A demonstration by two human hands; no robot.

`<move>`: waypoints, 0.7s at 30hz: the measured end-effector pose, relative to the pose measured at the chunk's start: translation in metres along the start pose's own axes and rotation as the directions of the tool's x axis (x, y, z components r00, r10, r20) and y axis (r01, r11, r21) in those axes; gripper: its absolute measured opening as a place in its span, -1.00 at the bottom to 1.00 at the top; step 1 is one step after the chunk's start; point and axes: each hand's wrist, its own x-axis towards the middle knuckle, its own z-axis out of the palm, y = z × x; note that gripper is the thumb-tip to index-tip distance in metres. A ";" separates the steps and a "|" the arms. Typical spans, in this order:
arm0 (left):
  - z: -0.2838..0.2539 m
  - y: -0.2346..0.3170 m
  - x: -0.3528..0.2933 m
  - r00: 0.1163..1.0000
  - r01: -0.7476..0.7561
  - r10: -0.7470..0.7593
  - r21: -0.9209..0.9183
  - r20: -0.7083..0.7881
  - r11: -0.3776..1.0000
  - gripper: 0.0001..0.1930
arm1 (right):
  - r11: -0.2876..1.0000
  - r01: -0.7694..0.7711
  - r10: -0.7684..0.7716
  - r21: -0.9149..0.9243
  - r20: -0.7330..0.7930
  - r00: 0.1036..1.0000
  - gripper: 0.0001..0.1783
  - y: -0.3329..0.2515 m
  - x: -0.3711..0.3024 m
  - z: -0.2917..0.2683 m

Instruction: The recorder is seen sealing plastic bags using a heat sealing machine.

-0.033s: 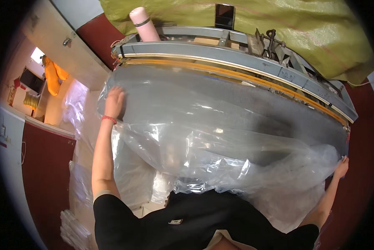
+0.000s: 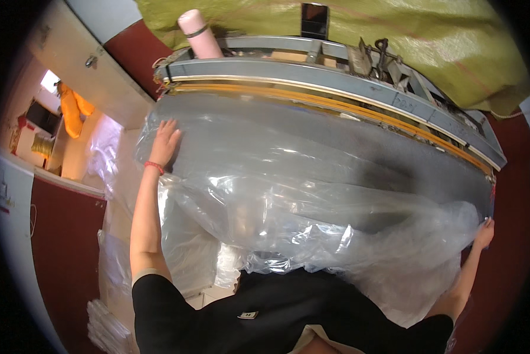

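A large sheet of clear plastic film (image 2: pixel 312 156) lies across a grey work surface, smooth toward the far side and wrinkled nearer me, its near part hanging down in front of my body. My left hand (image 2: pixel 166 143), a red bracelet at its wrist, rests flat on the film near its left end, fingers stretched out. At the far right end, my right hand (image 2: pixel 484 233) has its fingers closed on the film's bunched edge. Beyond the film runs a long grey metal frame (image 2: pixel 265 69) with yellow-orange strips along its near side.
A pink bottle (image 2: pixel 200 38) and rusty metal clamps (image 2: pixel 383 62) stand at the frame. A yellow-green woven sheet (image 2: pixel 454 47) hangs behind. Left are an open door (image 2: pixel 88 53) and more film (image 2: pixel 108 153). A stack of folded plastic (image 2: pixel 108 324) sits lower left.
My left hand's fingers have spread slightly on the film. My right hand stays at the film's right edge, and the view has shifted a little.
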 end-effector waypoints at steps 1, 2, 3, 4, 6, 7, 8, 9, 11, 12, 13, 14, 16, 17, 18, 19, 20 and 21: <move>0.013 -0.004 0.009 0.998 0.068 -0.068 0.118 -0.005 0.991 -0.53 | 1.000 -0.006 0.006 0.007 -0.006 1.000 -0.60 -0.007 -0.004 -0.005; 0.023 -0.014 0.018 0.976 0.219 -0.214 0.135 -0.044 0.966 -0.53 | 0.996 -0.063 0.064 0.057 -0.011 0.998 -0.61 -0.015 -0.007 -0.009; 0.029 -0.028 0.028 0.972 0.228 -0.213 0.176 -0.099 0.958 -0.52 | 0.997 -0.008 0.009 0.075 -0.016 1.000 -0.64 -0.022 -0.012 -0.014; 0.034 -0.045 0.037 0.960 0.278 -0.266 0.185 -0.087 0.943 -0.49 | 0.999 0.028 -0.028 0.039 0.002 1.000 -0.67 -0.027 -0.015 -0.019; 0.038 -0.075 0.054 0.949 0.314 -0.313 0.112 -0.033 0.943 -0.47 | 1.000 0.010 -0.010 0.010 0.005 1.000 -0.66 -0.035 -0.019 -0.025; 0.037 -0.081 0.064 0.937 0.347 -0.349 0.082 0.012 0.934 -0.46 | 0.999 0.052 -0.052 0.010 -0.014 0.999 -0.67 -0.035 -0.022 -0.026; 0.035 -0.079 0.077 0.938 0.330 -0.338 0.100 0.082 0.939 -0.46 | 0.999 -0.005 0.006 0.035 -0.053 0.999 -0.67 -0.036 -0.020 -0.026; 0.035 -0.066 0.086 0.901 0.392 -0.430 0.312 0.061 0.865 -0.46 | 0.998 -0.050 0.047 -0.050 -0.057 0.997 -0.63 -0.033 -0.019 -0.027; 0.029 -0.008 0.108 0.946 0.261 -0.324 0.539 0.023 0.801 -0.53 | 0.990 -0.025 0.007 -0.137 -0.124 0.992 -0.59 -0.029 -0.016 -0.025; 0.024 0.036 0.115 0.945 0.299 -0.323 0.524 -0.047 0.798 -0.55 | 0.994 -0.028 0.016 -0.106 -0.116 0.993 -0.60 -0.028 -0.014 -0.023; 0.020 0.086 0.119 0.977 0.198 -0.206 -0.120 -0.059 0.973 -0.56 | 0.996 -0.031 0.022 -0.082 -0.106 0.994 -0.62 -0.027 -0.014 -0.021; 0.016 0.141 0.115 0.989 0.090 -0.129 -0.403 -0.071 0.911 -0.51 | 0.996 -0.044 0.035 -0.080 -0.112 0.993 -0.62 -0.026 -0.012 -0.019; 0.007 0.250 0.070 0.987 0.029 0.123 -0.865 0.105 0.501 -0.56 | 0.998 0.017 -0.024 -0.055 -0.131 0.991 -0.63 -0.026 -0.011 -0.016; 0.002 0.301 0.048 0.959 0.044 0.223 -0.869 0.175 0.493 -0.58 | 0.998 0.037 -0.043 -0.051 -0.129 0.991 -0.63 -0.025 -0.011 -0.014; -0.004 0.347 0.018 0.923 0.111 0.283 -0.886 0.259 0.450 -0.62 | 0.999 0.013 -0.018 -0.051 -0.106 0.994 -0.63 -0.025 -0.011 -0.014; -0.008 0.389 -0.012 0.862 0.150 0.408 -0.921 0.300 0.360 -0.68 | 0.999 0.014 -0.019 -0.045 -0.116 0.993 -0.63 -0.024 -0.011 -0.013; -0.010 0.423 -0.031 0.723 0.076 0.635 -0.945 0.271 0.317 -0.77 | 0.999 0.011 -0.016 -0.041 -0.127 0.992 -0.63 -0.024 -0.011 -0.013; -0.011 0.449 -0.045 0.536 0.165 0.768 -0.936 0.349 0.311 -0.81 | 0.999 0.014 -0.017 -0.031 -0.117 0.993 -0.63 -0.024 -0.012 -0.014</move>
